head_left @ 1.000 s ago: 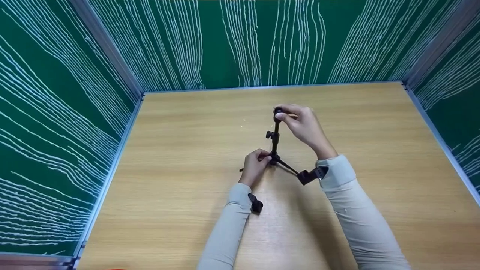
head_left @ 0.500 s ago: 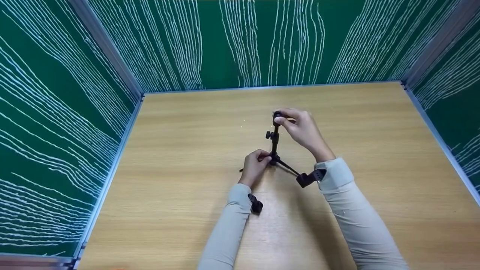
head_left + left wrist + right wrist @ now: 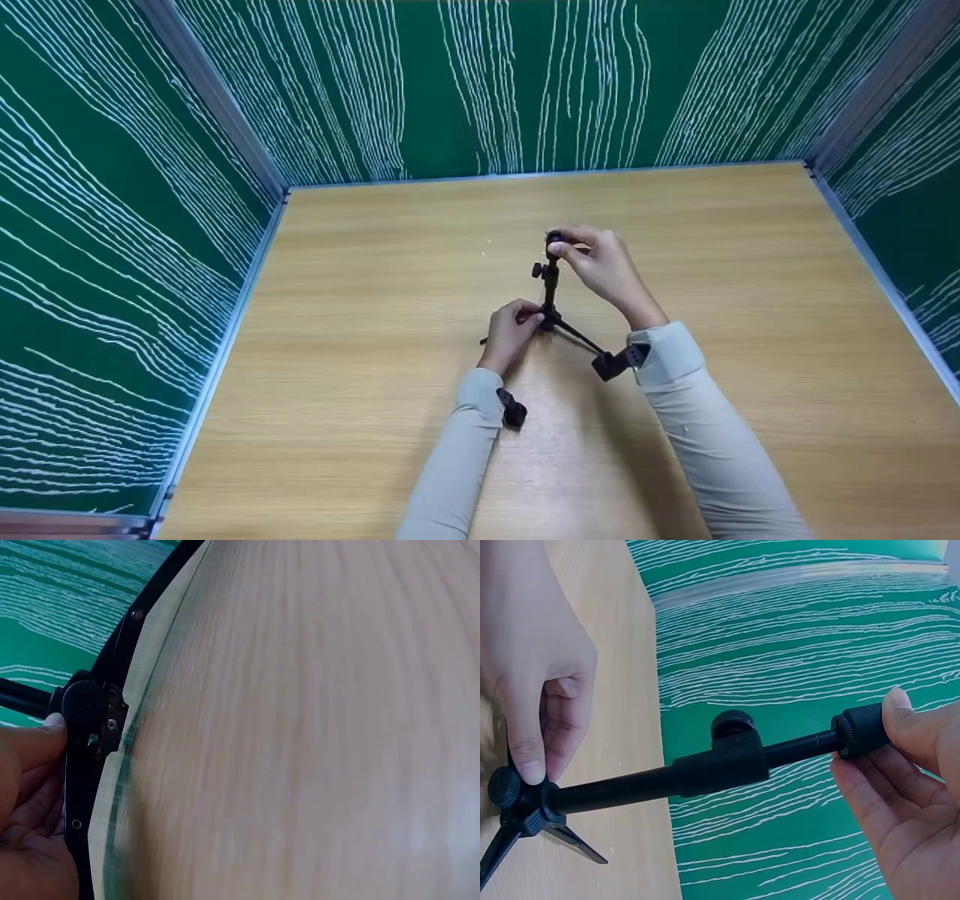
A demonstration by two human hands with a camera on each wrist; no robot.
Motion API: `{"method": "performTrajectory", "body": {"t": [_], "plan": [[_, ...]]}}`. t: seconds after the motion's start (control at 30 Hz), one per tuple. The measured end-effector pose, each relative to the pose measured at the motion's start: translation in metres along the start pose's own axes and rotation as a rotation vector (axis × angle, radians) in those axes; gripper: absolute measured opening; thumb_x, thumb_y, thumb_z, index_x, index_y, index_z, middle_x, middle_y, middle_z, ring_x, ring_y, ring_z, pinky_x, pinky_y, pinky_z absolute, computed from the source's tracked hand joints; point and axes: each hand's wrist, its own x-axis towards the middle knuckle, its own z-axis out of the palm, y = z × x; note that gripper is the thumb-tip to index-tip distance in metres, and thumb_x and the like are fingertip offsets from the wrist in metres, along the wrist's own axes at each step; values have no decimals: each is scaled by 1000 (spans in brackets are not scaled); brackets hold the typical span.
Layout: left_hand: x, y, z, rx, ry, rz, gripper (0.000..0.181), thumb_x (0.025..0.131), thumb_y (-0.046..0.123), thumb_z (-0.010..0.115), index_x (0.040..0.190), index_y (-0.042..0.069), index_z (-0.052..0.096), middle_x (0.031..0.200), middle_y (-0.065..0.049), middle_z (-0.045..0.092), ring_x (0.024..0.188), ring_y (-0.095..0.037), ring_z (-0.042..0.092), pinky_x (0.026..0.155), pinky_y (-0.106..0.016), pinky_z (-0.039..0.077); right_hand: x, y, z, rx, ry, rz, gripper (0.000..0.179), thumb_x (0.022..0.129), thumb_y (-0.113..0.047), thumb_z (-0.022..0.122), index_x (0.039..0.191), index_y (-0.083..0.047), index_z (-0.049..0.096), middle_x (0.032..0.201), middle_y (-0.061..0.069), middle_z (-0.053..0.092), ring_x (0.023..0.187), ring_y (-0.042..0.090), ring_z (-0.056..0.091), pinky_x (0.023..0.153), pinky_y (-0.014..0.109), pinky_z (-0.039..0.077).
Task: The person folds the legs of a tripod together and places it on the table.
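Observation:
A small black tripod (image 3: 551, 289) stands upright on the wooden table, its legs spread. My right hand (image 3: 606, 271) pinches the round head at its top between thumb and fingers; the right wrist view shows that head (image 3: 862, 729) above a thin inner tube. Partway down the column sits a clamp with a round knob (image 3: 733, 722). At the base, my left hand (image 3: 510, 334) pinches the leg hub (image 3: 529, 799) with its thumb and fingers. In the left wrist view the legs (image 3: 81, 817) spread either side of the hub, and the left thumb touches it.
Green panels (image 3: 435, 90) with white wavy lines enclose the wooden table (image 3: 360, 420) at the back and sides, in metal frames. A few tiny pale specks lie on the table behind the tripod. A black wrist camera (image 3: 611, 365) hangs close to one tripod leg.
My right hand has moved down with the tripod's head, and the inner tube has slid into the column, making the tripod shorter. My left hand stays at the hub.

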Motion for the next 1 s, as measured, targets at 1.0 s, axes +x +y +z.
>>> {"method": "performTrajectory", "body": {"t": [1.0], "plan": [[-1, 1, 0, -30, -3, -11, 14, 88, 7, 67, 100, 0, 69, 99, -12, 72, 92, -18, 69, 82, -19, 53, -7, 19, 11, 26, -15, 49, 26, 91, -9, 65, 114, 4, 67, 110, 20, 69, 103, 29, 66, 94, 38, 53]]}}
